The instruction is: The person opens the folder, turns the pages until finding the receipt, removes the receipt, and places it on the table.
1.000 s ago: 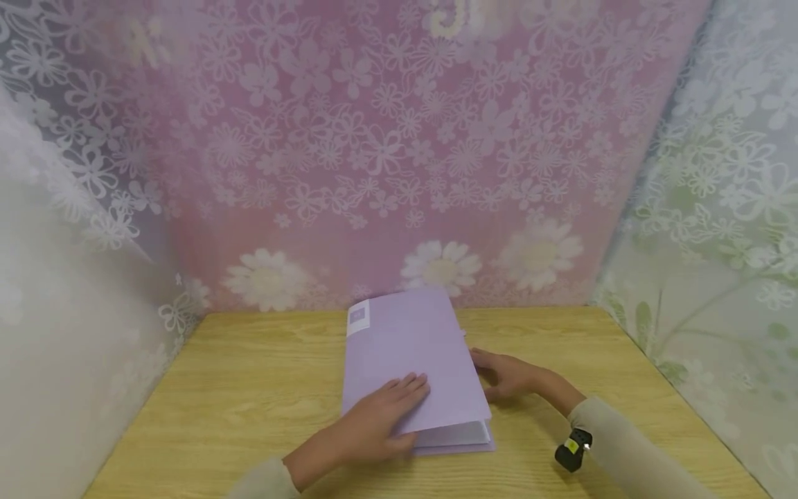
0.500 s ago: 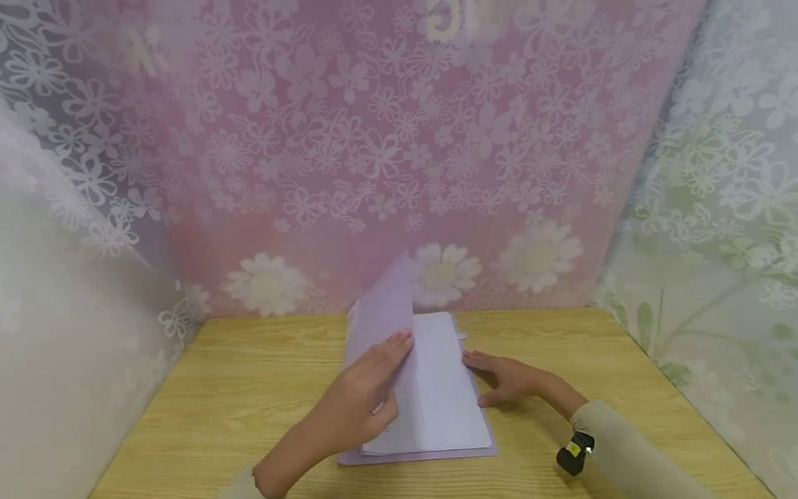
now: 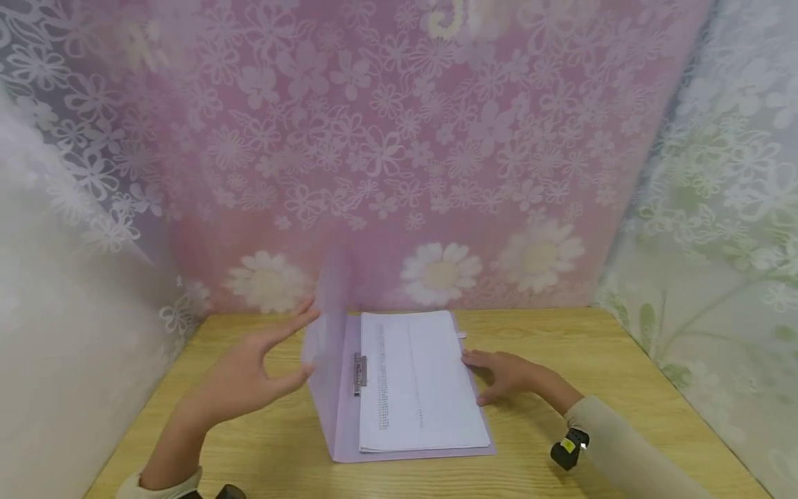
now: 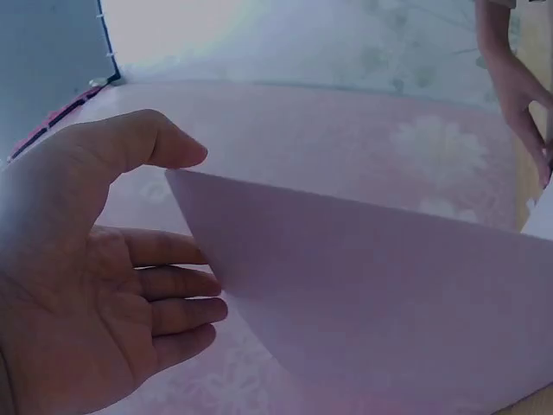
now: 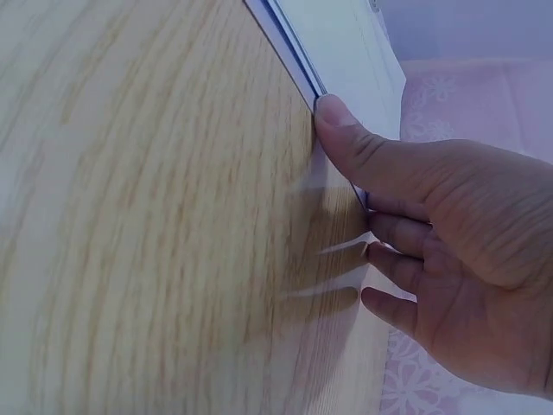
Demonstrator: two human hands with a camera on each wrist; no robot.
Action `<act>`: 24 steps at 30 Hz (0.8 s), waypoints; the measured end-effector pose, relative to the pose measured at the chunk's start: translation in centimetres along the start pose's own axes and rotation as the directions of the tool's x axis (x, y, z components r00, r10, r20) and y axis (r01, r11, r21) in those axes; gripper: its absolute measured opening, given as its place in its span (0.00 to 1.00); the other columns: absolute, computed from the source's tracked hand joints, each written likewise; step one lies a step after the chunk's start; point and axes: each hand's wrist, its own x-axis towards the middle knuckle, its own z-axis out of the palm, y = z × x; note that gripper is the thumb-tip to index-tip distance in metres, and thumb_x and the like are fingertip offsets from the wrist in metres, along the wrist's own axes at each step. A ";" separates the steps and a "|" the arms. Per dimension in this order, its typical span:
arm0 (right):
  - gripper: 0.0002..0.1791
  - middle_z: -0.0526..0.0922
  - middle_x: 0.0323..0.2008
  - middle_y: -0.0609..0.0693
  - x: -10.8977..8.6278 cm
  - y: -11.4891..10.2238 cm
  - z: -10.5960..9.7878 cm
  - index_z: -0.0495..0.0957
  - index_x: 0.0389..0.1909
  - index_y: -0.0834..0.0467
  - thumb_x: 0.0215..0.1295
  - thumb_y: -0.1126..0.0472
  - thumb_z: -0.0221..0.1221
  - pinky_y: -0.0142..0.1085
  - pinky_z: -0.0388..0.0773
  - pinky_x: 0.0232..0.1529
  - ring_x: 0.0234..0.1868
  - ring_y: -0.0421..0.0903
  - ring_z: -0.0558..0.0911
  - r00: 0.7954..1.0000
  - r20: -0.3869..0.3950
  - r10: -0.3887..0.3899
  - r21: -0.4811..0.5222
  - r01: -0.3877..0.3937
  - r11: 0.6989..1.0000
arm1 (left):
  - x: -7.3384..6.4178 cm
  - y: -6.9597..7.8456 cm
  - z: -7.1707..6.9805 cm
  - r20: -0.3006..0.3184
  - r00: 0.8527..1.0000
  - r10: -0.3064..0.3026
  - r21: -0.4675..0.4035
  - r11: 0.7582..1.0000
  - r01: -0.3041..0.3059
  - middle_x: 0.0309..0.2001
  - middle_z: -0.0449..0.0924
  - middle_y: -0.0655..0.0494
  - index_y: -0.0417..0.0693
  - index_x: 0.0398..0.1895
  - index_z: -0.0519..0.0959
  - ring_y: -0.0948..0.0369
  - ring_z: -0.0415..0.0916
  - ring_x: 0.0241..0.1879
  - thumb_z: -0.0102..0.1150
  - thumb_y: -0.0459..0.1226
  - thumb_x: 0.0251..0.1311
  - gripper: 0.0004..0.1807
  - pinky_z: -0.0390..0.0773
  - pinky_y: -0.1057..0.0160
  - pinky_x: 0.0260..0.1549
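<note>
Two hands attend a lilac folder (image 3: 347, 433) on the worktop (image 3: 542, 333), lower middle of the head view, its cover (image 3: 327, 346) standing near upright left of the papers (image 3: 430, 395). The left hand (image 3: 240, 378) has its grip apart, fingertips at the cover; lose that light support and it could flop onto the papers. The left wrist view alone shows the thumb (image 4: 181, 154) just at the cover's corner. The right wrist view best shows the right hand (image 5: 471, 233) with thumb on the folder's edge, grip loosely apart; a tug might drag the folder.
</note>
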 end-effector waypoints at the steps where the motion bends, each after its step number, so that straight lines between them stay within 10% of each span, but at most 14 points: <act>1: 0.52 0.61 0.76 0.67 0.0 0.0 0.0 0.63 0.75 0.67 0.57 0.44 0.74 0.64 0.61 0.72 0.76 0.68 0.61 1.000 -0.002 0.004 -0.002 -0.004 1.000 | -0.3 -0.3 -0.7 -0.003 1.000 -0.008 -0.001 1.000 0.008 0.79 0.59 0.55 0.57 0.77 0.66 0.49 0.61 0.76 0.68 0.41 0.65 0.37 0.65 0.66 0.72; 4: 0.52 0.62 0.76 0.67 0.1 0.1 0.0 0.63 0.75 0.66 0.56 0.44 0.74 0.63 0.62 0.72 0.76 0.68 0.62 1.000 -0.009 0.009 -0.015 -0.009 1.000 | -0.9 -1.1 -2.6 0.001 0.998 -0.057 0.002 0.998 0.057 0.78 0.62 0.54 0.52 0.74 0.71 0.46 0.62 0.75 0.66 0.44 0.67 0.32 0.64 0.74 0.69; 12: 0.53 0.64 0.75 0.66 0.1 0.2 -0.1 0.65 0.74 0.67 0.54 0.44 0.75 0.62 0.63 0.72 0.76 0.67 0.63 1.000 -0.014 0.022 -0.010 -0.022 1.000 | -3.6 -5.2 -5.9 0.154 0.957 -0.247 0.149 0.963 0.225 0.78 0.59 0.41 0.42 0.76 0.66 0.38 0.64 0.73 0.63 0.51 0.68 0.39 0.76 0.45 0.61; 24: 0.52 0.65 0.75 0.64 0.1 -0.3 -0.4 0.65 0.73 0.67 0.54 0.46 0.76 0.63 0.62 0.73 0.76 0.68 0.63 0.999 -0.015 0.033 0.009 -0.033 0.999 | -6.3 -13.6 -4.3 0.317 0.830 -0.460 0.265 0.883 0.388 0.69 0.56 0.15 0.16 0.67 0.64 0.22 0.55 0.69 0.70 0.51 0.60 0.49 0.64 0.27 0.63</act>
